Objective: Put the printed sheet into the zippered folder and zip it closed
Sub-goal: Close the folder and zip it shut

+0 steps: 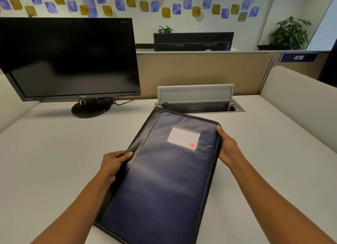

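A dark blue zippered folder (160,180) with black leather edging and a white label pocket (183,138) is closed and held just over the white desk, its far end tilted to the right. My left hand (114,162) grips its left spine edge, thumb on top. Along the right edge near the far corner, my right hand (227,146) clasps the folder. No printed sheet shows anywhere in view.
A black monitor (69,58) on a round stand (91,109) occupies the back left of the desk (45,161). Behind the folder a cable tray (200,107) stands with its grey lid up. A tan partition (200,70) and cream side panels enclose the desk.
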`<state>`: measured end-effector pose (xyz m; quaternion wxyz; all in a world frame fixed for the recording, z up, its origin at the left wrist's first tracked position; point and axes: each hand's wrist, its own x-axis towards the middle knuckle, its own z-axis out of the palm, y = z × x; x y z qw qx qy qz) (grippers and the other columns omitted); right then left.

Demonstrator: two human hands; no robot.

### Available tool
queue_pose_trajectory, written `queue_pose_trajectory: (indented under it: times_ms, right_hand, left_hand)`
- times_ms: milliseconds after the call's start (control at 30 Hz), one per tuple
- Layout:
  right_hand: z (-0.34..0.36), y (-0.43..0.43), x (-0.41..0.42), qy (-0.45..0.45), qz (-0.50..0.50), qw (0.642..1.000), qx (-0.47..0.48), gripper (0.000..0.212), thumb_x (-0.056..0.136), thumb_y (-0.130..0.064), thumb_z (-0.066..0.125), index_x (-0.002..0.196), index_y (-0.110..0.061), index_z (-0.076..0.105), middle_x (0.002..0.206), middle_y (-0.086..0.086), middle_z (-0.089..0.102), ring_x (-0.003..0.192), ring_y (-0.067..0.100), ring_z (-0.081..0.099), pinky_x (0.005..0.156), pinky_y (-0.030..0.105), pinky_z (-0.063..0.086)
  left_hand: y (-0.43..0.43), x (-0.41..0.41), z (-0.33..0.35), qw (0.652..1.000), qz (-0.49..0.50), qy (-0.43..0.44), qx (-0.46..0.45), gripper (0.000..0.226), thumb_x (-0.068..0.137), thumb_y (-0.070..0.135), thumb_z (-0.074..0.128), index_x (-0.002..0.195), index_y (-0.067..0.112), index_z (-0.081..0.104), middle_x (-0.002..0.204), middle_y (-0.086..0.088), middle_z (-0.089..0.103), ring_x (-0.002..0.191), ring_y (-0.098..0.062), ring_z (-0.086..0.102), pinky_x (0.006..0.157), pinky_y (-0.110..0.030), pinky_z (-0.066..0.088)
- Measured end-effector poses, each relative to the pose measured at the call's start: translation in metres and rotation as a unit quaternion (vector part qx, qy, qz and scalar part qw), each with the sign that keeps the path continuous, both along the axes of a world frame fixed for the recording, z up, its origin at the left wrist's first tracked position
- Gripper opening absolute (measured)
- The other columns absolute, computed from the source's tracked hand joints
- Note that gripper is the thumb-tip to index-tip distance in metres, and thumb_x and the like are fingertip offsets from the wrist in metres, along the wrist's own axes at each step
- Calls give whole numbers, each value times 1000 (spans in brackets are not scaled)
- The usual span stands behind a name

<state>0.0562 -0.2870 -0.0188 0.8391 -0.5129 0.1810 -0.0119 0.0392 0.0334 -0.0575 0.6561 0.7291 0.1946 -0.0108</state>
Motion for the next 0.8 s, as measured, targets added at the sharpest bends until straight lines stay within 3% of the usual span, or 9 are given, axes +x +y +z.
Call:
queue_pose_trajectory:
  times_ms: [133,233,300,367,400,600,733,800]
  right_hand:
    - [-12,27,-15,-30,27,996,-82,22,93,-13,49,111,-4,58,104,8,64,92,19,61,76,25,55]
    - [-27,37,-29,-16,49,981,-188,35,89,-13,57,123,-9,54,117,5,62,105,24,59,95,40,51]
    - [-33,39,-33,-9,60,964,-258,40,87,-16,61,125,-12,52,119,3,60,107,25,58,97,43,49]
    - [-37,40,-34,-12,69,952,-299,41,85,-15,63,124,-12,53,119,6,61,105,27,60,95,43,50]
    - [-38,40,-34,-11,74,947,-312,40,85,-14,64,124,-12,53,119,8,62,103,28,60,94,43,51]
    - [-51,42,-38,30,94,932,-348,42,86,-14,61,127,-10,48,124,11,58,107,30,58,97,44,48]
    - [-57,45,-39,55,101,923,-368,42,87,-16,60,127,-7,48,127,13,57,110,31,57,99,46,47]
    - [-57,47,-39,60,105,914,-388,42,89,-16,59,128,-7,46,129,13,55,113,32,55,100,45,46]
  left_hand:
    - [-8,-3,5,992,105,-29,-66,24,78,9,72,100,1,68,39,10,61,35,-1,55,40,-9,46]
    - [-16,-3,10,979,161,-51,-112,32,79,5,71,109,1,64,41,8,62,37,-2,57,39,-7,45]
    - [-19,-3,11,973,191,-53,-121,34,79,4,71,112,-2,63,59,-1,72,45,-5,60,54,-10,50]
    - [-22,-4,9,972,206,-29,-109,37,78,7,72,112,-7,63,99,-19,70,72,-18,61,77,-21,47]
    - [-22,-4,6,973,209,-19,-99,37,79,8,72,112,-6,63,108,-22,67,81,-20,59,81,-25,45]
    - [-25,-2,-7,990,139,-6,11,38,87,4,61,123,-3,56,120,-21,62,108,-33,59,90,-30,43]
    - [-28,-11,-11,992,58,-14,112,31,92,0,49,122,-4,56,108,-9,61,93,-22,53,79,-24,36]
    - [-27,-14,-17,987,16,-15,160,32,92,3,50,124,1,56,118,-15,63,98,-28,57,81,-27,39]
